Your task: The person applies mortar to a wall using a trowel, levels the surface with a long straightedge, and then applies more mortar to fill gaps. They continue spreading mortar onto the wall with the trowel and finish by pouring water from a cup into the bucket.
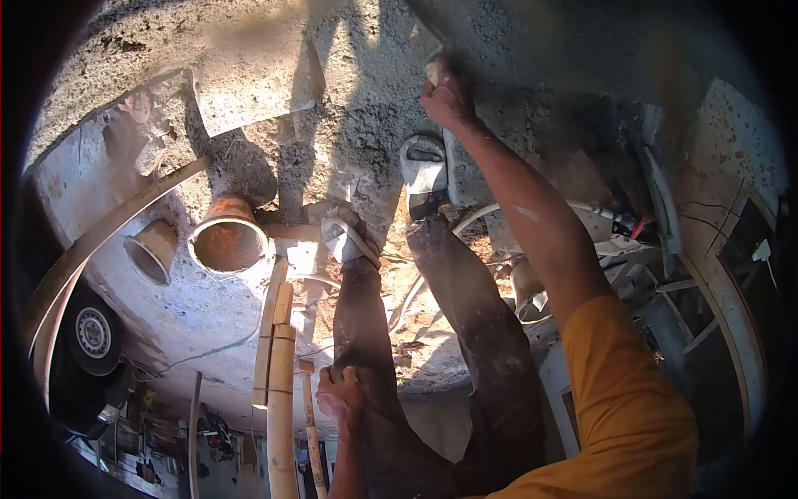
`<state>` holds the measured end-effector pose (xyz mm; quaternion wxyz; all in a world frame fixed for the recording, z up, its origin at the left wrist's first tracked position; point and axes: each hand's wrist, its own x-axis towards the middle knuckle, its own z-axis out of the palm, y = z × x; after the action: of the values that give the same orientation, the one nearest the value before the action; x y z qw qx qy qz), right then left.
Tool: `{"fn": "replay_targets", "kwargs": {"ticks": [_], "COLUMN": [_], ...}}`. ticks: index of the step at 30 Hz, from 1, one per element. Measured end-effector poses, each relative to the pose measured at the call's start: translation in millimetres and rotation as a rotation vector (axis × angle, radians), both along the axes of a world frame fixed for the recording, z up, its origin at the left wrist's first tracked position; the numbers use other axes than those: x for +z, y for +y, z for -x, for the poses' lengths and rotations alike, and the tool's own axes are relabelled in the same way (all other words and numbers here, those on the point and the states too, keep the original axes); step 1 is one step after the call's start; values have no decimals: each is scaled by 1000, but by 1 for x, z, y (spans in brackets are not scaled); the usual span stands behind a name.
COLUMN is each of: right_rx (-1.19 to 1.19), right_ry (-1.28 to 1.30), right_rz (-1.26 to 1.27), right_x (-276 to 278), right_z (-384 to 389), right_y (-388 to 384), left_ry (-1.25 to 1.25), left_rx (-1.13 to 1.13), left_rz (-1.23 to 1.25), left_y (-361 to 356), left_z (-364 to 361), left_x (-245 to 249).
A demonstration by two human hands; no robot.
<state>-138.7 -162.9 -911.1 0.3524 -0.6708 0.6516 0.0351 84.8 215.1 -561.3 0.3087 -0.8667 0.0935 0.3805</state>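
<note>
My right hand (449,96) reaches to the top of the view, its fingers closed round the pale handle of a trowel-like tool (434,68). The tool's dark, blurred blade is near the rough, wet-looking mortar surface (357,91). Lower down, my left hand (341,397) rests on my dark trouser leg (363,320) near the knee, with its fingers curled against the cloth. Two pale, dusty shoes, one (425,170) further forward and the other (345,237) to its left, stand below the mortar.
An orange-rimmed bucket (226,241) and a smaller bucket (152,252) stand at left, beside a curved strip (125,220). Bamboo poles (281,399) rise near my left hand. A hose (490,208) runs behind my legs. Far left is a vehicle wheel (93,333).
</note>
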Motion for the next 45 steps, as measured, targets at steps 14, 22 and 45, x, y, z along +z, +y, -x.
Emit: {"fn": "replay_targets", "kwargs": {"ticks": [14, 22, 45], "right_rx": [544, 823, -2], "right_ry": [-88, 193, -285], "right_rz": [-102, 370, -290], "right_x": [-57, -97, 44], "right_z": [-71, -86, 164], "right_y": [15, -20, 89], "left_ry": [8, -3, -8], "left_rx": [-46, -74, -309], "left_rz": [-96, -179, -62], "left_y": [-17, -3, -31], "left_z": [14, 7, 18], "left_x": [-10, -16, -21]}}
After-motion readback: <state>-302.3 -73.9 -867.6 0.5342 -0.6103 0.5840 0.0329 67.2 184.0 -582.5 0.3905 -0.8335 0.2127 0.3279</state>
